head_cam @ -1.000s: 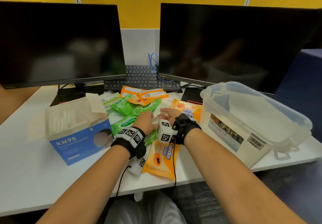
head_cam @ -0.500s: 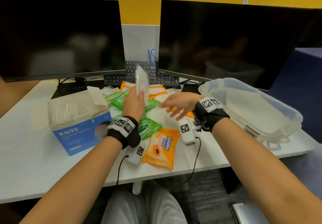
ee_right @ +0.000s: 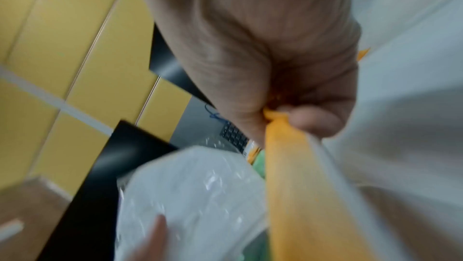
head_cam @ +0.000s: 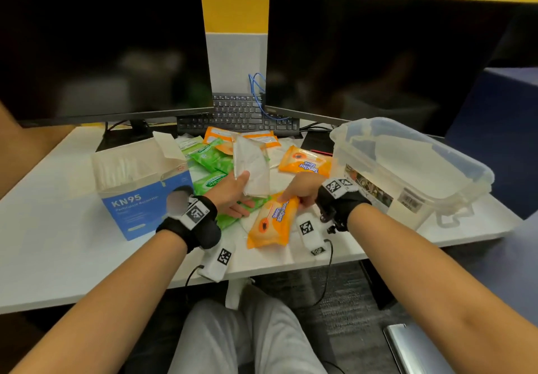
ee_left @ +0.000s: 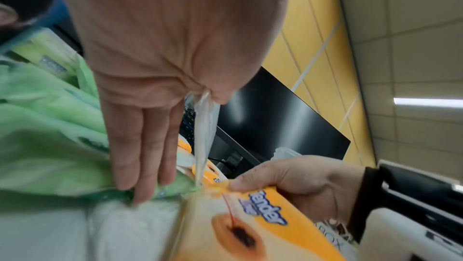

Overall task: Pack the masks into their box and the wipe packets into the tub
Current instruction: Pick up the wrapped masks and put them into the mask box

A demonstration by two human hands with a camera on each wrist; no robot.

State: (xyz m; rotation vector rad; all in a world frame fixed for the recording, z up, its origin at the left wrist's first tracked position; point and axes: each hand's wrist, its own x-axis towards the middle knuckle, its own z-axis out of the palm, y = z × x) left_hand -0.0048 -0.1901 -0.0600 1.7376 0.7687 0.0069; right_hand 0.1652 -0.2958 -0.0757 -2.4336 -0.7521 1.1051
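The clear tub (head_cam: 407,169) is taken as the landmark; it stands at the right side of the white desk (head_cam: 58,257), and its lid looks to be on.

Well to the left of the tub, past the pile of packets, the blue mask box (head_cam: 139,190) is seen with its top flap open. White masks can be seen inside it.

Between the tub and the box, a wrapped mask (head_cam: 251,169) is held up over the pile. It is pinched near its bottom edge by the thumb and first finger of the left hand (head_cam: 233,196); the other fingers are straight and rest on a green packet (ee_left: 62,146). The mask's long side runs from the hand up and away toward the keyboard (head_cam: 238,117), with a slight lean. The box is to the left of this hand, on its own side, so the left hand is the nearer one for the box.

Just left of the tub, an orange packet (head_cam: 272,220) is gripped at its far end by the right hand (head_cam: 302,190), with thumb and fingers curled round the edge. Its long side runs from the hand back toward the desk's near edge. The tub is right beside this hand, so the right hand is the nearer one for the tub. The lid would likely need to come off first.
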